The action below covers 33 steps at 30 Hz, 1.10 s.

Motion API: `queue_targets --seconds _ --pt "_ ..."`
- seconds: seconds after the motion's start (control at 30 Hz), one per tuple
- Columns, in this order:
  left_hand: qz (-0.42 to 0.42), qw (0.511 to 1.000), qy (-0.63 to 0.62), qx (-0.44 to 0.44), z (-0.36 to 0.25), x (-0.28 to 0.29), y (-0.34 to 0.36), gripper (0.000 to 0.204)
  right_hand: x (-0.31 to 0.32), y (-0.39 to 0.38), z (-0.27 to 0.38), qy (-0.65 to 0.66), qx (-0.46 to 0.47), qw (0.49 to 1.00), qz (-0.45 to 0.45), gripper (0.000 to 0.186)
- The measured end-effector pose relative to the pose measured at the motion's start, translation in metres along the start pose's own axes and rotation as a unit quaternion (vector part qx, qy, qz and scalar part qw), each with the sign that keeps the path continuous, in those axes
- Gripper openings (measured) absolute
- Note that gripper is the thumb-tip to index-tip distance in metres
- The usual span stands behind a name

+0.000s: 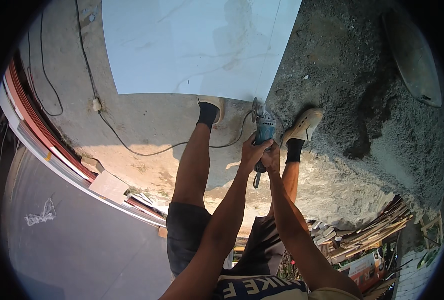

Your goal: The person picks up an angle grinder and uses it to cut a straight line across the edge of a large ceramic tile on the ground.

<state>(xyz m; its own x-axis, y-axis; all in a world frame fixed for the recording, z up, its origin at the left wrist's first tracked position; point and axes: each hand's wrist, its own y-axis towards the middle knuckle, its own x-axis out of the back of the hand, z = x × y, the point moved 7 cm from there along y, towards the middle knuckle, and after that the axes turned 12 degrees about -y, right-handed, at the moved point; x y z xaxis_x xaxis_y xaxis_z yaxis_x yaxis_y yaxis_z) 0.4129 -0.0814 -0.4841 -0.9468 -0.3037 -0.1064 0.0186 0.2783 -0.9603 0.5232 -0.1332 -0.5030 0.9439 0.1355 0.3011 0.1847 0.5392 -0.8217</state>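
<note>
While your left hand [252, 152] and right hand [271, 157] both keep a closed grip on the blue angle grinder [264, 131], its disc [255, 109] meets the white slab's [197, 45] near edge on the ground.

Surroundings of a rough concrete work floor [147, 125].
A heap of wood offcuts [369, 232] lies at the lower right, a shallow grey pan [414, 57] at the upper right, and stacked boards [57, 150] line the left edge.

I see a smooth, shiny white tile [197, 45] on rough grey concrete ground [342, 75]. The grinder [263, 131] has a blue plastic body and a metal disc.
</note>
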Motion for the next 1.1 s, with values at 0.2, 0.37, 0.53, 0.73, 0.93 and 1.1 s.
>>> queue_targets --seconds 0.2,0.37,0.53,0.73,0.93,1.1 --pt "-0.004 1.000 0.002 0.002 -0.003 0.003 0.001 0.039 -0.001 -0.001 0.012 -0.019 -0.009 1.000 -0.008 0.037" --pt "0.000 1.000 0.003 0.002 -0.005 0.001 0.001 0.040 0.002 0.000 0.012 -0.049 -0.018 0.998 -0.022 0.036" --pt "0.006 1.000 0.005 -0.006 -0.010 0.001 0.003 0.039 0.000 0.003 0.016 -0.017 0.003 1.000 -0.020 0.036" --pt "0.011 1.000 -0.022 -0.002 -0.018 -0.009 0.001 0.037 0.005 0.007 0.017 -0.022 -0.015 0.999 -0.019 0.037" --pt "0.004 1.000 -0.003 0.008 -0.017 -0.007 0.008 0.040 0.008 0.010 0.035 -0.021 0.008 1.000 -0.020 0.038" --pt "0.005 1.000 -0.016 -0.012 -0.023 -0.014 0.012 0.039 0.013 0.015 0.041 -0.027 0.019 0.999 -0.043 0.040"
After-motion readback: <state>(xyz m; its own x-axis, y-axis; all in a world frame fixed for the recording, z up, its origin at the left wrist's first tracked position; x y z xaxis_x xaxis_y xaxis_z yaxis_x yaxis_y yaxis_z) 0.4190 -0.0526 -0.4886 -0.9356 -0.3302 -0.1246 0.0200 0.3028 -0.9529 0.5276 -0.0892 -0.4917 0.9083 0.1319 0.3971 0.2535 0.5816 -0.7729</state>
